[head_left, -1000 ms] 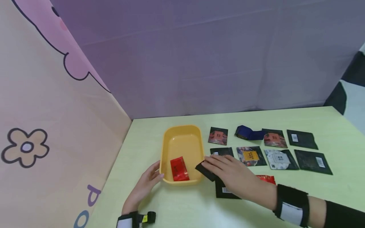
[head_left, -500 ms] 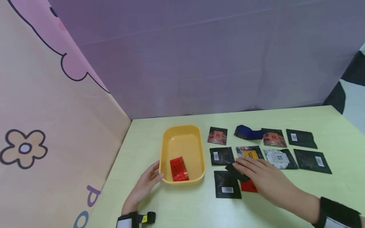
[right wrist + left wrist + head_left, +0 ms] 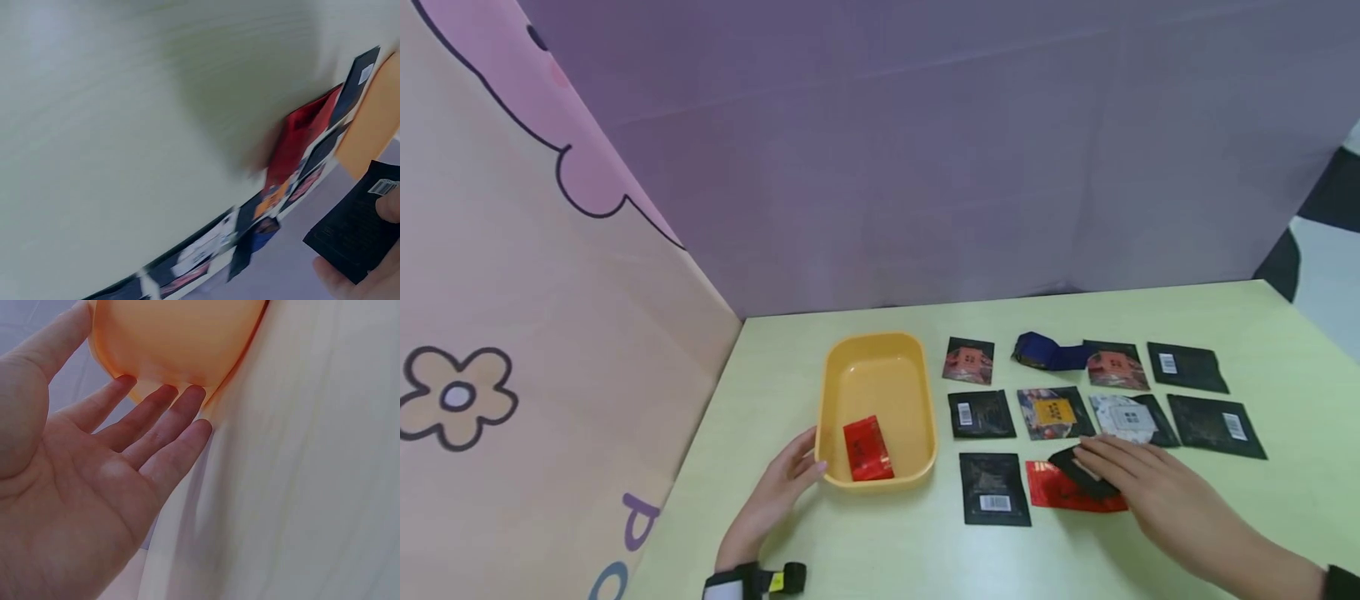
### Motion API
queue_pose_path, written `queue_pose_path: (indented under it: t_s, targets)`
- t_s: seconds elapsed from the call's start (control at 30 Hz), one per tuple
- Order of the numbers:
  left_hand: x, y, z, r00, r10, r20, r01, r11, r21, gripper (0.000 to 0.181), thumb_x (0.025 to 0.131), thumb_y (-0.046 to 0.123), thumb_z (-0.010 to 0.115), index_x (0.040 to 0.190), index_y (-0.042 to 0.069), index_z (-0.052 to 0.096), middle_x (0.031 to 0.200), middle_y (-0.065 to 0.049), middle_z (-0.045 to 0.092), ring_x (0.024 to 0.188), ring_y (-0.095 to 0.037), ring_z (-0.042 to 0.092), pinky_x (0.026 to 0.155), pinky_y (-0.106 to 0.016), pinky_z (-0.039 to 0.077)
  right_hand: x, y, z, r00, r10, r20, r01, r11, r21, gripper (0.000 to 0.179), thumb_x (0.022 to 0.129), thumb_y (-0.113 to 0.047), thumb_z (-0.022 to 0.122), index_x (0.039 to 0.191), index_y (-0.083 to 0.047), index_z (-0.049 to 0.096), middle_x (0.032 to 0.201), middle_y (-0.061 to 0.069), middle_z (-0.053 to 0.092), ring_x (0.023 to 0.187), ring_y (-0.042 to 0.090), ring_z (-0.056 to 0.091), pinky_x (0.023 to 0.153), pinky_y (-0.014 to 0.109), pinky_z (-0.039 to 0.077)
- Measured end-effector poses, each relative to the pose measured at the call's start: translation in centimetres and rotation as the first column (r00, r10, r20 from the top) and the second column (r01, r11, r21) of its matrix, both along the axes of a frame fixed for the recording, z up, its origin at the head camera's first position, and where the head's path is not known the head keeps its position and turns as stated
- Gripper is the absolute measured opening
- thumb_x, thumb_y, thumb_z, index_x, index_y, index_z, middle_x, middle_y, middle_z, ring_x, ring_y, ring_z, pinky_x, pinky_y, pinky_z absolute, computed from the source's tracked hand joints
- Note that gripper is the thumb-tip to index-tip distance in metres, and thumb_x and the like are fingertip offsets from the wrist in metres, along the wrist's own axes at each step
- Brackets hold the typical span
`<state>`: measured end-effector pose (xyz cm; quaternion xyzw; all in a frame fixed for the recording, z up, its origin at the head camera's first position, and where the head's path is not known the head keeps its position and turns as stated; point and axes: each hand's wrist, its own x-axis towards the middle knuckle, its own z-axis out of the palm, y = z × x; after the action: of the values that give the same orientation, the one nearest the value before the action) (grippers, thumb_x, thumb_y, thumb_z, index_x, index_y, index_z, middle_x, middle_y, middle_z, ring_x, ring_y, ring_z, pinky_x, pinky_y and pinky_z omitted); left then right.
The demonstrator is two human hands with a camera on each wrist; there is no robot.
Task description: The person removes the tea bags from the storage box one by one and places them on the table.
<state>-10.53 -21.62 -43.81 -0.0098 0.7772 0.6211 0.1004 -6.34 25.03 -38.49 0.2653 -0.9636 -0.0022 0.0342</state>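
My left hand (image 3: 782,483) touches the lower left corner of a yellow plastic tray (image 3: 823,400); in the left wrist view its relaxed, slightly bent fingers (image 3: 165,428) meet the tray's outer wall (image 3: 181,337). A red sachet (image 3: 868,448) lies inside the tray. With my right hand (image 3: 1172,500) I pinch a black sachet (image 3: 1078,471) above another red sachet (image 3: 1052,492) on the table. The right wrist view shows the held black sachet (image 3: 356,231) between thumb and fingers, its barcode side under the thumb.
Rows of flat sachets lie right of the tray, among them a black one with a barcode (image 3: 995,492), a patterned one with an orange label (image 3: 1052,412) and a white-and-black one (image 3: 1131,419). A crumpled dark blue packet (image 3: 1048,352) sits at the back. A purple curtain (image 3: 880,167) stands behind.
My right hand has moved right with the black sachet, away from the tray's right edge, to above the red sachet on the table. The left hand has stayed at the tray.
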Motion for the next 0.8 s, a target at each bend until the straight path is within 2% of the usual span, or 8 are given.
queue_pose_path:
  t_s: [0.17,0.47,0.8]
  targets:
    - [0.0,0.0,0.0,1.000,0.007,0.009,-0.007,1.000,-0.019,0.061,0.097,0.022,0.065,0.151,0.007,0.040,0.151,-0.017,0.043,0.131,-0.037,0.048,0.104,-0.053,0.044,0.4,1.7,-0.6,0.999,-0.019,-0.034,0.019,1.000,-0.009,0.059,0.076,0.008,0.072,0.131,-0.010,0.064,0.135,0.012,0.060,0.123,0.036,0.054,0.098,0.058,0.045]
    - [0.0,0.1,-0.1,1.000,0.006,0.010,-0.005,1.000,-0.011,0.060,0.097,0.021,0.065,0.150,0.007,0.040,0.152,-0.017,0.042,0.132,-0.038,0.047,0.104,-0.052,0.044,0.8,4.9,-1.9,0.997,-0.073,-0.031,0.074,0.997,0.020,0.054,0.075,0.010,0.070,0.127,-0.006,0.066,0.131,0.016,0.061,0.121,0.040,0.054,0.097,0.060,0.044]
    - [0.0,0.1,0.0,1.000,0.007,0.009,-0.007,1.000,-0.010,0.060,0.098,0.021,0.065,0.150,0.006,0.040,0.152,-0.018,0.042,0.131,-0.038,0.048,0.104,-0.052,0.044,0.7,7.3,-3.1,0.986,-0.037,-0.161,0.035,0.999,-0.017,0.050,0.067,0.010,0.072,0.115,-0.001,0.070,0.119,0.019,0.066,0.109,0.041,0.060,0.089,0.060,0.048]
